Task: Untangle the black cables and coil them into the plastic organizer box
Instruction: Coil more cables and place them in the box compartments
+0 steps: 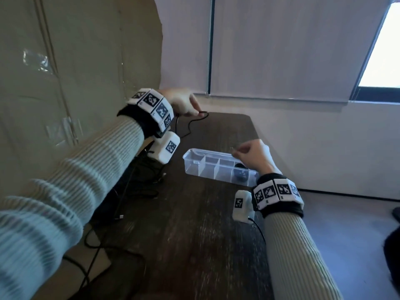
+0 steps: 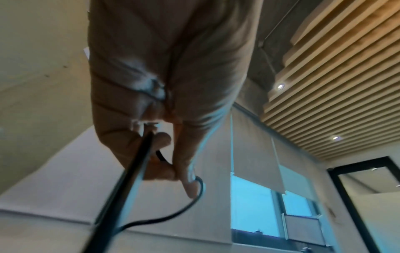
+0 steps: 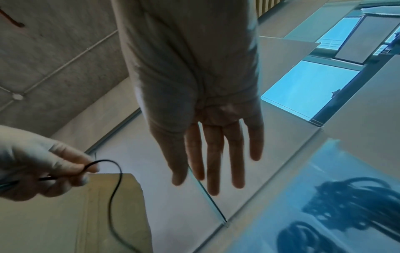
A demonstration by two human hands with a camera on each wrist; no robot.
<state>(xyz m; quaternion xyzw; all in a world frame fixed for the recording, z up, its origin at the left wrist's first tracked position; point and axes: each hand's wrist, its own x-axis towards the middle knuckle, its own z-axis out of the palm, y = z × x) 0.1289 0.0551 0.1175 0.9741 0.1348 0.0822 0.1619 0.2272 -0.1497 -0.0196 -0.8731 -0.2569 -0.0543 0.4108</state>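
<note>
A black cable (image 1: 195, 120) is pinched in the grip of the left hand (image 1: 183, 102), held above the desk (image 1: 201, 224) beyond the far left end of the plastic organizer box (image 1: 207, 164), while the rest of the tangle (image 1: 149, 185) lies on the near left side of that box. The right hand (image 3: 207, 133) is held over the box's right end with its fingers spread and nothing in it, above a compartment where a coiled cable (image 1: 241, 173) already lies. The strand is probably best drawn out slowly, the free hand being used to steady the knot before any coiling is begun.
</note>
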